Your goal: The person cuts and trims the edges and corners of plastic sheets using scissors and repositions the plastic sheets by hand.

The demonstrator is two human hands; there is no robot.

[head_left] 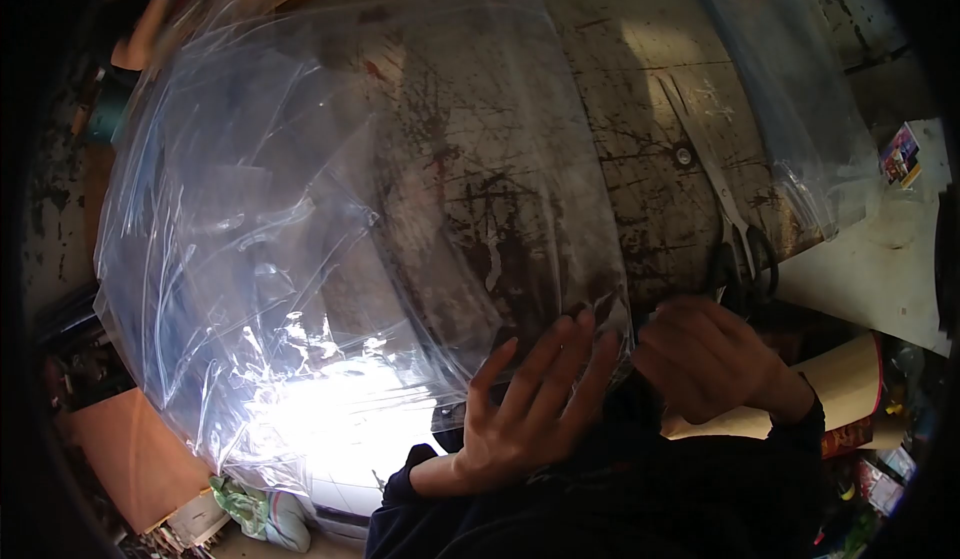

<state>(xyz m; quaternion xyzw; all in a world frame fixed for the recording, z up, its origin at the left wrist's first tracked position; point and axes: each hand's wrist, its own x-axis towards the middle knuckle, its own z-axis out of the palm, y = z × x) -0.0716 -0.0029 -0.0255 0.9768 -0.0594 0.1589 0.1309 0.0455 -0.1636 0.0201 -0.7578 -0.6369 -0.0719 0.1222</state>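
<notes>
A large clear plastic sheet (470,159) lies creased over the scratched worktop, with bright glare along its near left part. My left hand (540,389) rests on its near edge, fingers stretched out and spread. Just to the right, my right hand (705,359) is closed, its curled fingers right beside the sheet's near right corner. Whatever those fingers may grip is hidden. Beyond my right hand, a pair of scissors (735,224) with dark handles lies on the worktop, blades pointing away and slightly apart.
Another clear plastic piece (790,89) lies along the right side of the worktop (640,149). White board (870,269) and a small colourful printed card (900,154) are farther right. An orange-brown panel (135,449) and a green-white bag (265,509) sit at lower left.
</notes>
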